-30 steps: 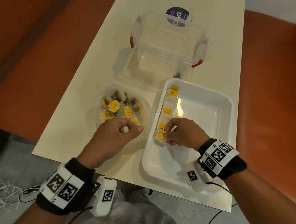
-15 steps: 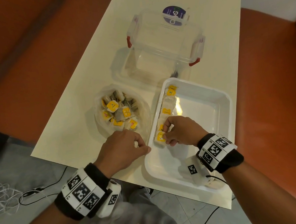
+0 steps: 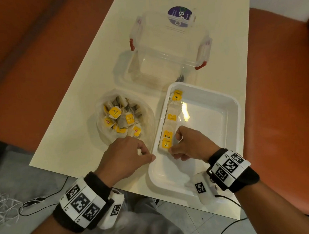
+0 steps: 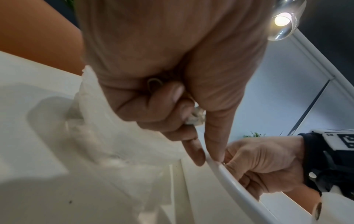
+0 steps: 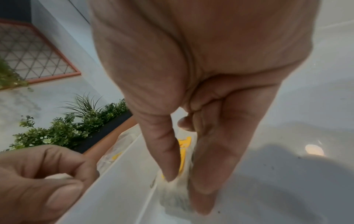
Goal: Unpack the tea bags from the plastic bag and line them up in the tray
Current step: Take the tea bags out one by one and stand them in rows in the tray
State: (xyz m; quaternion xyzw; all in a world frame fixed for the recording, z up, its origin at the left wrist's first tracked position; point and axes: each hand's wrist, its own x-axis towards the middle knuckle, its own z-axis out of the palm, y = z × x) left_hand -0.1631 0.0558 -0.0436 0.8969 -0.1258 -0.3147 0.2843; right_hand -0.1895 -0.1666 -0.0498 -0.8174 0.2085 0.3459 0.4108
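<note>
Right hand (image 3: pixel 189 143) is down inside the white rectangular plastic tray (image 3: pixel 231 123), thumb and fingers pinching the nearest yellow-tagged tea bag (image 3: pixel 167 145) against the tray's left wall. That bag ends a single column of tea bags (image 3: pixel 171 116) running from the tray's far-left corner toward the near edge. Left hand (image 3: pixel 124 159) sits at the tray's left rim, fingers curled round a small pale bag, with forefinger and thumb touching the rim. Beside it on the cream table (image 3: pixel 74 103), the crinkled clear plastic bag (image 3: pixel 144 117) holds a good heap. So, early days by my reckoning: one row started, most of the tray floor bare, plenty left to unpack.
</note>
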